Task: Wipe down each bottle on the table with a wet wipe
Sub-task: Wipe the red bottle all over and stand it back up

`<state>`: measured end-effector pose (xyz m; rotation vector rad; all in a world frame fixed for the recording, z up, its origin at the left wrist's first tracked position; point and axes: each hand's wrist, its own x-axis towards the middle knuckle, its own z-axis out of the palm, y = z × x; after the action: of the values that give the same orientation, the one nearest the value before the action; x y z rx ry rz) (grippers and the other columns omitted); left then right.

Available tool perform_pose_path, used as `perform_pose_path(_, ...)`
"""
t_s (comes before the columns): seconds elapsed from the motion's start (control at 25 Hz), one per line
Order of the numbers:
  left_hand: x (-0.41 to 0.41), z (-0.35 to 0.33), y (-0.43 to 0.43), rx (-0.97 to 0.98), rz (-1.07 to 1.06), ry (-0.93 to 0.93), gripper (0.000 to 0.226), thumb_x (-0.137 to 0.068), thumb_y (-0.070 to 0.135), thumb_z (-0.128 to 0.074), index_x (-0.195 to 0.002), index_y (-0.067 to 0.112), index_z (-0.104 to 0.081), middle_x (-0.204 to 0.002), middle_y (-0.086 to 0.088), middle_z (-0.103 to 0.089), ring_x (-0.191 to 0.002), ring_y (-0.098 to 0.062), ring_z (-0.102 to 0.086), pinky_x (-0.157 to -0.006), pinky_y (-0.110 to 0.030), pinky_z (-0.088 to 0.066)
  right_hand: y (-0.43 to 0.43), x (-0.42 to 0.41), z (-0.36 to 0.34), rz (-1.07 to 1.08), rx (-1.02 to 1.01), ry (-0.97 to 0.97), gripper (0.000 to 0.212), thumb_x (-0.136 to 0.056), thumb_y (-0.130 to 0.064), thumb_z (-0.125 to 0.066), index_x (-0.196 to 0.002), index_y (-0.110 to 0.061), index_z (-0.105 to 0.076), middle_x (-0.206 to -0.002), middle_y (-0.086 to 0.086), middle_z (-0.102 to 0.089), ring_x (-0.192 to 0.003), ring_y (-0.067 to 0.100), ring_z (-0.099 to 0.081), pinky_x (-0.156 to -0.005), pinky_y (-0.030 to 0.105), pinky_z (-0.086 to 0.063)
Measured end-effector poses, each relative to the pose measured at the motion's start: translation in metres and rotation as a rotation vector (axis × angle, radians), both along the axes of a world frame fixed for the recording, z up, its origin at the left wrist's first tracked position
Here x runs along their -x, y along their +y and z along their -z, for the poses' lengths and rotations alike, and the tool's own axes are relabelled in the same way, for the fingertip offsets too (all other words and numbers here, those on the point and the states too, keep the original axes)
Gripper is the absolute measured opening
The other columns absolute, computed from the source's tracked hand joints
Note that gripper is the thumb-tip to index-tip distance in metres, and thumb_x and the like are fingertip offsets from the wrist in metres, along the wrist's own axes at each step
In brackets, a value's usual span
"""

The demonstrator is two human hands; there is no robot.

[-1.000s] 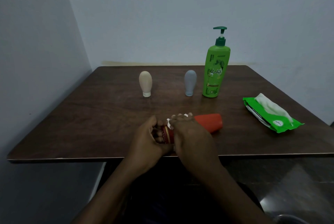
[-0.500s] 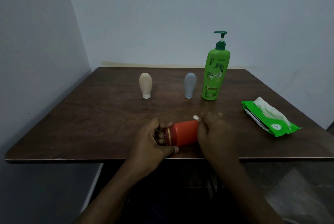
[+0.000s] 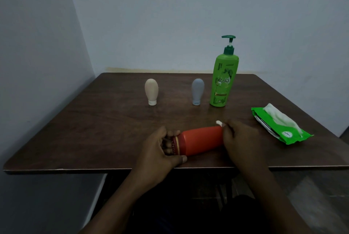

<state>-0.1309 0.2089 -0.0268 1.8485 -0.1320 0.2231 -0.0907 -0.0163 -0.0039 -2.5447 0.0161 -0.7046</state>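
Pale grey walls (image 3: 170, 16) across upper frame; corner seam at upper left. Dim glossy floor (image 3: 317, 192), lower right.

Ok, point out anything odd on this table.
Only the wipes pack: it lies open, a wipe bunched out of its top. The red bottle lies sideways, held by the left hand and right hand. No spill shows.

A red bottle (image 3: 202, 142) is held sideways near the front edge of the counter (image 3: 94, 129), gripped at its banded end by the left hand (image 3: 158, 150); a wet wipe (image 3: 219, 123) is held against its other end by the right hand (image 3: 239, 139). A beige bottle (image 3: 151, 91), a grey bottle (image 3: 197, 90) and a green pump bottle (image 3: 223, 82) are stood upright toward the back edge.
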Motion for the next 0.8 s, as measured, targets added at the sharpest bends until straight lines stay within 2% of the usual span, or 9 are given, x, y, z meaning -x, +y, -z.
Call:
perform_pose_path(0.08, 0.000, 0.000, 0.001, -0.002, 0.004, 0.003, 0.058, -0.061, -0.004, -0.095, -0.103, 0.024, -0.067, -0.114, 0.006, -0.071, -0.087, 0.001, -0.069, -0.072, -0.018, -0.058, 0.005, 0.004, 0.002, 0.023, 0.022, -0.030, 0.022, -0.091, -0.019, -0.053, -0.094, -0.014, -0.073, -0.085, 0.012, -0.073, -0.078, 0.032, -0.067, -0.071, 0.039, -0.053)
perform_pose_path(0.16, -0.001, 0.001, 0.001, 0.001, 0.010, 0.014, 0.060, -0.061, -0.005, -0.095, -0.106, 0.023, -0.067, -0.112, 0.002, -0.071, -0.089, -0.002, -0.070, -0.072, -0.018, -0.058, 0.028, 0.019, 0.007, -0.079, 0.076, -0.104, 0.029, -0.086, -0.013, -0.051, -0.106, -0.011, -0.072, -0.102, 0.012, -0.073, -0.095, 0.030, -0.068, -0.090, 0.038, -0.052)
perform_pose_path(0.24, -0.002, 0.003, 0.002, 0.006, 0.017, 0.029, 0.061, -0.060, -0.005, -0.095, -0.107, 0.023, -0.068, -0.108, -0.003, -0.073, -0.091, -0.010, -0.074, -0.073, -0.023, -0.060, 0.055, 0.034, 0.013, -0.260, 0.148, -0.163, 0.040, -0.081, -0.012, -0.050, -0.116, -0.011, -0.069, -0.119, 0.010, -0.069, -0.113, 0.026, -0.063, -0.109, 0.032, -0.039)
perform_pose_path(0.32, -0.004, 0.005, 0.004, 0.014, 0.023, 0.023, 0.061, -0.059, -0.008, -0.094, -0.106, 0.021, -0.069, -0.102, -0.003, -0.077, -0.090, -0.017, -0.076, -0.073, -0.026, -0.062, 0.071, 0.035, 0.019, -0.416, 0.208, -0.174, 0.051, -0.078, -0.018, -0.041, -0.121, -0.010, -0.066, -0.127, 0.009, -0.066, -0.121, 0.023, -0.058, -0.115, 0.026, -0.025)
perform_pose_path(0.4, -0.006, 0.006, 0.005, 0.011, 0.023, 0.027, 0.064, -0.058, -0.010, -0.094, -0.108, 0.020, -0.068, -0.100, 0.000, -0.077, -0.091, -0.015, -0.076, -0.072, -0.025, -0.061, 0.062, 0.024, 0.019, -0.429, 0.150, -0.132, 0.052, -0.079, -0.018, -0.038, -0.123, -0.011, -0.066, -0.128, 0.008, -0.065, -0.123, 0.021, -0.058, -0.115, 0.022, -0.023)
perform_pose_path(0.44, -0.006, 0.006, 0.005, 0.005, 0.027, 0.031, 0.065, -0.058, -0.010, -0.094, -0.110, 0.018, -0.067, -0.102, -0.001, -0.076, -0.092, -0.012, -0.076, -0.072, -0.024, -0.060, 0.052, 0.018, 0.018, -0.384, 0.120, -0.142, 0.048, -0.081, -0.015, -0.040, -0.120, -0.012, -0.068, -0.124, 0.009, -0.067, -0.119, 0.022, -0.061, -0.113, 0.022, -0.027)
perform_pose_path(0.56, -0.006, 0.004, 0.003, -0.003, 0.039, 0.051, 0.063, -0.057, -0.008, -0.096, -0.109, 0.011, -0.067, -0.102, -0.006, -0.075, -0.086, -0.007, -0.075, -0.070, -0.020, -0.059, 0.018, 0.008, 0.017, -0.223, 0.077, -0.157, 0.039, -0.077, -0.009, -0.051, -0.109, -0.011, -0.074, -0.110, 0.010, -0.073, -0.103, 0.025, -0.070, -0.097, 0.037, -0.047)
perform_pose_path(0.64, -0.006, 0.003, 0.002, 0.008, 0.039, 0.065, 0.061, -0.059, -0.005, -0.097, -0.111, 0.011, -0.069, -0.098, -0.005, -0.077, -0.082, -0.006, -0.076, -0.070, -0.018, -0.058, 0.004, 0.008, 0.016, -0.178, 0.132, -0.116, 0.035, -0.075, -0.005, -0.059, -0.106, -0.010, -0.074, -0.107, 0.011, -0.074, -0.099, 0.026, -0.071, -0.090, 0.036, -0.053)
perform_pose_path(0.8, -0.004, 0.003, 0.002, 0.032, 0.036, 0.070, 0.062, -0.061, 0.001, -0.098, -0.115, 0.015, -0.071, -0.099, -0.005, -0.078, -0.088, -0.013, -0.078, -0.073, -0.020, -0.059, -0.002, 0.016, 0.018, -0.145, 0.114, -0.007, 0.038, -0.086, 0.000, -0.060, -0.122, -0.011, -0.068, -0.127, 0.009, -0.066, -0.120, 0.024, -0.061, -0.104, 0.029, -0.040)
